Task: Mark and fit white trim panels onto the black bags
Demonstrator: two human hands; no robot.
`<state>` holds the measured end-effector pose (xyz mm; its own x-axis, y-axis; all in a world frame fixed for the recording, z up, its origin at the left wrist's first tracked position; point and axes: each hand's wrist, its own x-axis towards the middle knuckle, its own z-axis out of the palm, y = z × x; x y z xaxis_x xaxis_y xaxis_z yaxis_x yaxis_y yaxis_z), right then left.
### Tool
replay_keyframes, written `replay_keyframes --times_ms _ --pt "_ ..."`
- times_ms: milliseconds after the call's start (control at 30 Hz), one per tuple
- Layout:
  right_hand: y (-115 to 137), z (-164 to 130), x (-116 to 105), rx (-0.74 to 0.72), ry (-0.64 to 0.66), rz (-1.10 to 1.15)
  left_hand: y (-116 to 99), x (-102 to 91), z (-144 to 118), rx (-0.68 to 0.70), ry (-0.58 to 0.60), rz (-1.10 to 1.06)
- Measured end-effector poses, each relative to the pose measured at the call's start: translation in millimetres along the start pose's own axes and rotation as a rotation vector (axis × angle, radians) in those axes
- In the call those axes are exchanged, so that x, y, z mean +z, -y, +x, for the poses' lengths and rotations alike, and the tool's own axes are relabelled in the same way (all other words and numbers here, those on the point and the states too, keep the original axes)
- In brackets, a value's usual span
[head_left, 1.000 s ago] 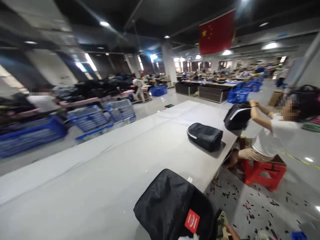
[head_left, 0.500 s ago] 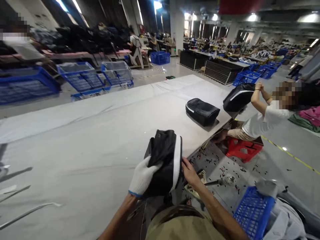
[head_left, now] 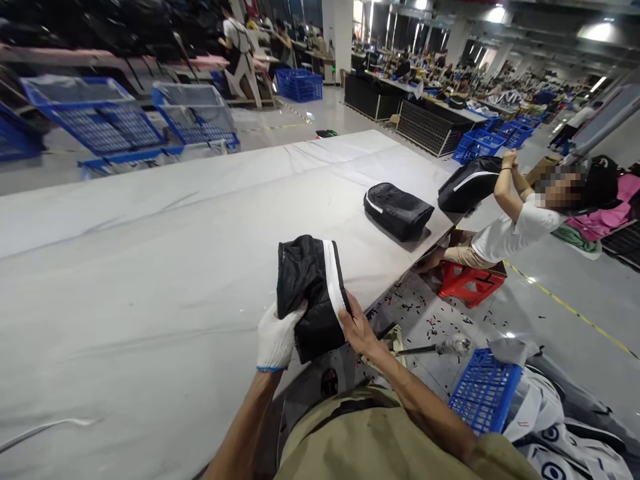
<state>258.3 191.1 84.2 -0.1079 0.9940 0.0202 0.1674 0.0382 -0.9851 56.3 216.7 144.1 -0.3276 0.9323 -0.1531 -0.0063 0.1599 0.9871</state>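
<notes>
A black bag with a white stripe (head_left: 311, 287) stands upright at the near edge of the long grey table (head_left: 150, 267). My left hand (head_left: 276, 339), in a white glove, grips the bag's lower left side. My bare right hand (head_left: 359, 327) presses against its right side by the white stripe. Both hands hold the bag between them, just above my lap.
A second black bag (head_left: 398, 211) lies farther along the table. A seated person in a white shirt (head_left: 515, 230) on a red stool (head_left: 467, 283) lifts another black bag (head_left: 467, 193). A blue crate (head_left: 483, 399) sits on the floor at my right. Blue carts (head_left: 100, 123) stand behind the table.
The view has tilted down from the hall to my hands. The black bag has been turned upright and drawn closer, and both hands now hold it.
</notes>
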Motion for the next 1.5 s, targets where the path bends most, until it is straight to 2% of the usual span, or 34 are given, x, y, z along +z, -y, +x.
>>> replay_keyframes --times_ms 133,233,300,400,500,600,667,767,833,933,1033,1100,1267,1367,1433,1500 --pt "-57.4 -6.3 8.5 -0.05 -0.053 -0.017 -1.6 0.2 14.4 0.036 -0.011 -0.007" --pt "-92.6 -8.5 11.3 0.054 -0.05 -0.06 -4.8 -0.7 23.3 0.054 -0.018 0.004" --pt "-105.1 -8.1 9.6 0.108 -0.019 -0.074 -7.4 -1.0 27.2 0.05 -0.019 0.011" --pt "-110.6 -7.2 5.2 0.1 0.013 -0.101 -8.8 -0.9 29.7 0.038 -0.025 0.024" --pt "-108.2 -9.5 3.5 0.095 0.013 -0.176 -7.2 -1.3 29.5 0.05 -0.022 0.036" --pt "-100.2 -12.8 2.5 0.047 -0.056 -0.328 -7.5 -4.1 28.2 0.049 -0.004 0.037" --pt "-89.7 -12.2 -1.2 -0.13 -0.109 -0.487 -9.9 -8.0 27.3 0.024 0.022 0.048" --pt "-65.3 -4.9 -12.6 -0.543 -0.16 -0.758 -14.3 -15.6 25.1 0.0 0.061 0.09" --pt "-46.3 1.8 -21.3 -0.756 -0.197 -0.872 -15.5 -20.0 22.7 -0.008 0.084 0.122" --pt "-22.0 10.2 -30.9 -0.929 -0.224 -0.928 -14.4 -24.8 17.2 0.016 0.128 0.167" --pt "-7.0 17.1 -34.4 -0.98 -0.201 -0.949 -12.9 -28.0 9.8 0.059 0.143 0.216" --pt "0.7 22.8 -32.6 -0.925 -0.195 -0.969 -13.2 -29.8 4.1 0.067 0.15 0.234" --pt "27.1 42.2 -9.1 -0.505 -0.176 -1.059 -16.2 -32.4 -9.6 0.027 0.129 0.211" --pt "42.9 60.0 5.8 -0.387 -0.16 -1.039 -15.4 -31.6 -16.1 0.009 0.1 0.208" --pt "46.3 79.3 5.4 -0.321 -0.171 -1.005 -12.1 -32.4 -21.2 0.029 0.081 0.215" --pt "38.7 103.5 -6.3 -0.171 -0.206 -0.951 -6.6 -38.1 -27.7 0.042 0.058 0.212"
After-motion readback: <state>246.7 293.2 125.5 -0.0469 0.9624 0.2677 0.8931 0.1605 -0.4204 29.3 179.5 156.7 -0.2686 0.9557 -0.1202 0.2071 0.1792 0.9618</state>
